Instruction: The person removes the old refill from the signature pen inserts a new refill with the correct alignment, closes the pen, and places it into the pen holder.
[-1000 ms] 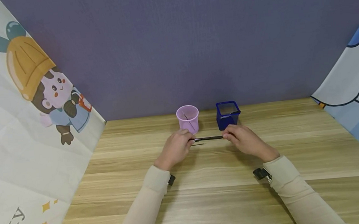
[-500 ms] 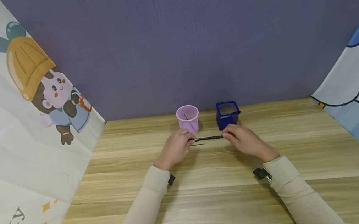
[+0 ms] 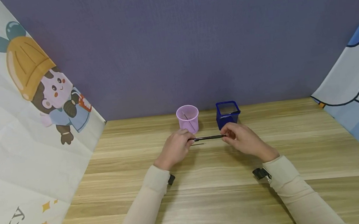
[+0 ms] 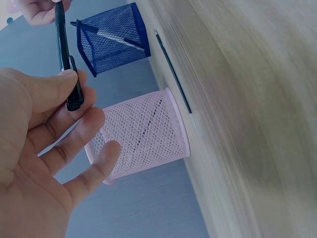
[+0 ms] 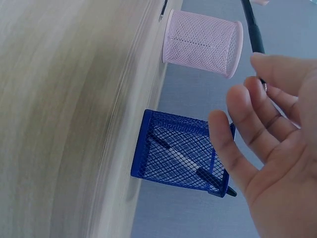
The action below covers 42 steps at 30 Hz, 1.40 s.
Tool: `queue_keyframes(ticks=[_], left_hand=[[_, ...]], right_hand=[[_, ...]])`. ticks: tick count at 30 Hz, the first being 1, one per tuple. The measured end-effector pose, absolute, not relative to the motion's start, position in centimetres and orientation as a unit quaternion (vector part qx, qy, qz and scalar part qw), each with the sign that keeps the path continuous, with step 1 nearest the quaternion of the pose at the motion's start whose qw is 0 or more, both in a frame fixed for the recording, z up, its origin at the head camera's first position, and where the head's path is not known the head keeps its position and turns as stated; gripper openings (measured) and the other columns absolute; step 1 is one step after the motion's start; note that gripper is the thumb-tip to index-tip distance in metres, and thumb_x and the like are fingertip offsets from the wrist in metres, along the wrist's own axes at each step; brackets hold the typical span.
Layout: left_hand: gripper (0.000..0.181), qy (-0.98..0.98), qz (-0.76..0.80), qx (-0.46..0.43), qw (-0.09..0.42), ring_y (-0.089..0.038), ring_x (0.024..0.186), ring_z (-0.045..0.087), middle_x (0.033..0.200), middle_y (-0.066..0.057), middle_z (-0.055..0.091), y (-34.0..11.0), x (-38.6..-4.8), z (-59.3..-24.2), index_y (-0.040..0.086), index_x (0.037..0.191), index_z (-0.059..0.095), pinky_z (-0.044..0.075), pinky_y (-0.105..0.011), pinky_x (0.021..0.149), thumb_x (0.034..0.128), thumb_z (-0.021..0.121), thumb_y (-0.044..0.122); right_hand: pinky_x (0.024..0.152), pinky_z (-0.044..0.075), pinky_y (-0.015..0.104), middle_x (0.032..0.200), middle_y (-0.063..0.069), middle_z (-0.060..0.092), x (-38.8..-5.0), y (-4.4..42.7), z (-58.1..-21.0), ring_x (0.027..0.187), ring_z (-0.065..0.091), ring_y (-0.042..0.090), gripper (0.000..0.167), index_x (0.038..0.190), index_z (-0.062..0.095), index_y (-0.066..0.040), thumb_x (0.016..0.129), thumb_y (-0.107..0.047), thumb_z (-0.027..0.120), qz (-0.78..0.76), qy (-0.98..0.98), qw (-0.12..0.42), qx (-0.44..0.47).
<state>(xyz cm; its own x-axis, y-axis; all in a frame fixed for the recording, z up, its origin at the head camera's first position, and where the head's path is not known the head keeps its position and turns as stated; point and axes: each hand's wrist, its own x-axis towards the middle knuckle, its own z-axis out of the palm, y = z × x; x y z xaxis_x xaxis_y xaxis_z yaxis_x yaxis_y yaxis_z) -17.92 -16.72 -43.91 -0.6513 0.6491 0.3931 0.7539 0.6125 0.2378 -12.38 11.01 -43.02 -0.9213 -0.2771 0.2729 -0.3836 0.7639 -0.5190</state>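
Observation:
A black pen point(image 3: 209, 138) lies level between my hands, above the table. My left hand point(image 3: 176, 148) pinches its clip end between thumb and fingers, as the left wrist view shows with the pen's clip point(image 4: 73, 64). At the opposite end, my right hand point(image 3: 244, 140) has thumb and fingers around the narrow metal tip point(image 5: 264, 86), the other fingers loosely bent. On the table below the pen lies a thin dark pen refill point(image 4: 173, 72), partly hidden by my left hand in the head view.
Behind my left hand stands a pink mesh pen holder point(image 3: 184, 126) with a thin dark stick inside. A blue square mesh pen holder point(image 3: 228, 120), behind my right hand, holds a pen point(image 5: 185, 161). A grey-blue panel point(image 3: 193, 53) rises at the wooden table's point(image 3: 206, 202) back edge.
My right fingers and thumb have spread slightly apart at the tip, showing more of the pen's end. My left hand and the pen have hardly moved.

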Motion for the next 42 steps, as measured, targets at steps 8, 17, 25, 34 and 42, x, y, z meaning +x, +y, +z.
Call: queue_keyframes(ticks=[8,17,25,34,42], left_hand=[[0.009,-0.885,-0.193,-0.4,0.138,-0.017,0.095,0.066,0.097,0.002,0.071,-16.72,-17.99,-43.98,0.013,0.103,0.076,0.057,-0.035,0.087,0.0966,0.071,0.016],[0.008,-0.883,-0.192,-0.404,0.144,-0.017,0.094,0.065,0.095,0.002,0.07,-16.7,-17.99,-43.99,0.012,0.102,0.076,0.057,-0.035,0.086,0.0966,0.071,0.015],[0.008,-0.884,-0.193,-0.401,0.143,-0.017,0.095,0.066,0.097,0.003,0.07,-16.75,-17.96,-43.94,0.013,0.102,0.076,0.057,-0.035,0.086,0.0968,0.071,0.016],[0.009,-0.885,-0.192,-0.4,0.141,-0.017,0.095,0.066,0.097,0.003,0.07,-16.75,-17.98,-43.9,0.013,0.103,0.076,0.057,-0.035,0.086,0.0971,0.07,0.016],[0.009,-0.885,-0.195,-0.399,0.138,-0.017,0.095,0.066,0.097,0.002,0.07,-16.72,-18.0,-43.93,0.013,0.104,0.076,0.057,-0.035,0.086,0.097,0.07,0.015]], right_hand=[[0.063,0.047,0.025,0.086,-0.005,0.064,-12.3,10.99,-43.07,0.072,0.054,0.009,0.01,0.105,0.068,-0.014,0.096,-0.012,0.072,0.29,-0.935,0.097,0.181],[0.063,0.046,0.025,0.084,-0.006,0.063,-12.34,11.02,-43.08,0.071,0.052,0.008,0.007,0.104,0.069,-0.014,0.098,-0.016,0.07,0.278,-0.937,0.102,0.185],[0.063,0.046,0.025,0.084,-0.007,0.064,-12.3,11.04,-43.07,0.071,0.053,0.007,0.008,0.105,0.071,-0.012,0.099,-0.017,0.068,0.275,-0.939,0.099,0.183],[0.063,0.045,0.026,0.085,-0.006,0.065,-12.26,11.04,-43.01,0.069,0.052,0.008,0.01,0.106,0.072,-0.013,0.101,-0.019,0.066,0.275,-0.94,0.091,0.179],[0.063,0.044,0.027,0.085,-0.005,0.066,-12.32,11.09,-43.0,0.069,0.051,0.009,0.012,0.107,0.072,-0.013,0.103,-0.021,0.063,0.275,-0.941,0.083,0.18]])
